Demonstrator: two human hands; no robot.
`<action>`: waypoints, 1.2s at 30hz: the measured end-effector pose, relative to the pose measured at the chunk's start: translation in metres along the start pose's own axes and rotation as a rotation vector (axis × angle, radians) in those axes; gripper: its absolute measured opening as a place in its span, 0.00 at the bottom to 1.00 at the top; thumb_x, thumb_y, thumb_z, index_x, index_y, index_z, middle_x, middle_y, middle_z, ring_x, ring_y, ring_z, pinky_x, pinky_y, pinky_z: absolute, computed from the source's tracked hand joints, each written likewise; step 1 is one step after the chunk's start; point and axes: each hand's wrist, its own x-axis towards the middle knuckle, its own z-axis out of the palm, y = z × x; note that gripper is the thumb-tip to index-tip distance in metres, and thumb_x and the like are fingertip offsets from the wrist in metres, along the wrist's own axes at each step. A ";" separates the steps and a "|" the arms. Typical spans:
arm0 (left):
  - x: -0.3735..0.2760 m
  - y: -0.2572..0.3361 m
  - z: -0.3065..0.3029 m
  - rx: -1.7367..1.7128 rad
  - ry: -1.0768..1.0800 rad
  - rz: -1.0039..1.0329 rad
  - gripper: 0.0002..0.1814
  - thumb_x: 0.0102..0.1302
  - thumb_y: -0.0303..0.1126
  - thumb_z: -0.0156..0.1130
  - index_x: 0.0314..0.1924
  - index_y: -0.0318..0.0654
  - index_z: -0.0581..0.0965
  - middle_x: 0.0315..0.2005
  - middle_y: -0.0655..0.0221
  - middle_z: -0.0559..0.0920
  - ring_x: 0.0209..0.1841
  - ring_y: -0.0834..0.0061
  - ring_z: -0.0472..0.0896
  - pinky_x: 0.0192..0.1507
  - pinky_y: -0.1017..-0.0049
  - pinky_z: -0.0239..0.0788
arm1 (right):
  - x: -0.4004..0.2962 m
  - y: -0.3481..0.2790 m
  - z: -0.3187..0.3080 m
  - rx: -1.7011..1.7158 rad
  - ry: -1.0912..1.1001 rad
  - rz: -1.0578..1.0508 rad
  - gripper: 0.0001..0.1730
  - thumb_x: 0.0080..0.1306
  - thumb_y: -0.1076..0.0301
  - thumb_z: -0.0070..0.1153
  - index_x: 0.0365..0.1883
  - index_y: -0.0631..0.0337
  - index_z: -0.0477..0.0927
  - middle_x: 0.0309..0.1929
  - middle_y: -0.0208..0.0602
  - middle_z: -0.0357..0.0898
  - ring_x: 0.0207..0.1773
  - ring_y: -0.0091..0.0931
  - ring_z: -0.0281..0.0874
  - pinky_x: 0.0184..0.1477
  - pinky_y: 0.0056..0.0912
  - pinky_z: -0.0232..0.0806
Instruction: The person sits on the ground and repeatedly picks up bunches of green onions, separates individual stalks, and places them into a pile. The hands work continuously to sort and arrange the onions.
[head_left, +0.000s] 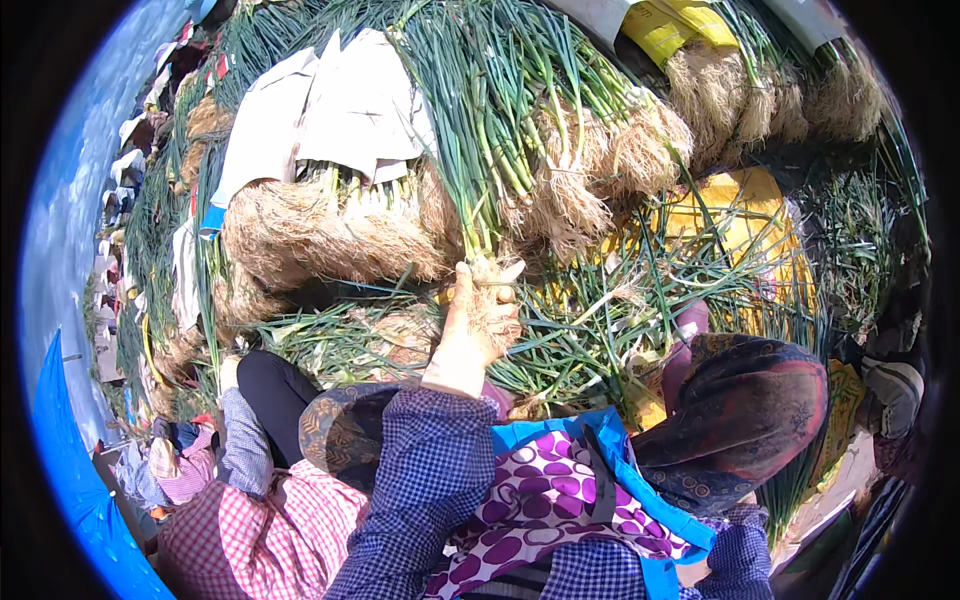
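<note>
Palm up, my left hand (480, 315) grips the pale stringy roots of a few spring onions. Their green leaves (450, 135) stretch away from me over the stacked bundles. Just beyond the hand, a row of spring onion bundles lies with its root ends (337, 232) towards me. Below the hand are loose onion stalks and leaf scraps (570, 345), strewn between my knees. My right hand is out of sight behind my knee; only its checked sleeve (739, 551) shows at the lower right. A bunch of green leaves (780, 506) lies beside that sleeve.
White sheets (360, 105) cover part of the bundles. A yellow sack (750, 217) lies under scraps at the right. Close on my left sits a person in a pink checked shirt (262, 525). Beyond stands a blue umbrella (90, 480). A shoe (892, 394) is at far right.
</note>
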 end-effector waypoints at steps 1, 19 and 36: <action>0.003 -0.009 -0.015 -0.097 -0.075 -0.025 0.45 0.63 0.63 0.53 0.68 0.38 0.57 0.22 0.79 0.71 0.17 0.84 0.64 0.17 0.82 0.57 | 0.003 -0.041 -0.015 0.027 0.033 -0.126 0.25 0.72 0.59 0.44 0.65 0.59 0.64 0.60 0.40 0.70 0.58 0.27 0.71 0.58 0.27 0.62; -0.040 -0.062 -0.049 0.139 0.008 0.415 0.13 0.60 0.24 0.62 0.46 0.38 0.75 0.33 0.77 0.78 0.34 0.85 0.76 0.36 0.86 0.68 | -0.159 -0.298 0.390 -0.363 -0.756 -0.924 0.26 0.67 0.58 0.57 0.56 0.68 0.72 0.50 0.39 0.79 0.52 0.25 0.74 0.55 0.27 0.66; -0.037 -0.064 -0.049 0.695 0.191 0.324 0.14 0.62 0.30 0.64 0.46 0.35 0.75 0.31 0.76 0.78 0.31 0.85 0.74 0.33 0.83 0.67 | -0.121 -0.260 0.398 0.094 -0.893 -0.545 0.11 0.60 0.72 0.63 0.41 0.63 0.79 0.31 0.28 0.80 0.32 0.18 0.75 0.37 0.20 0.67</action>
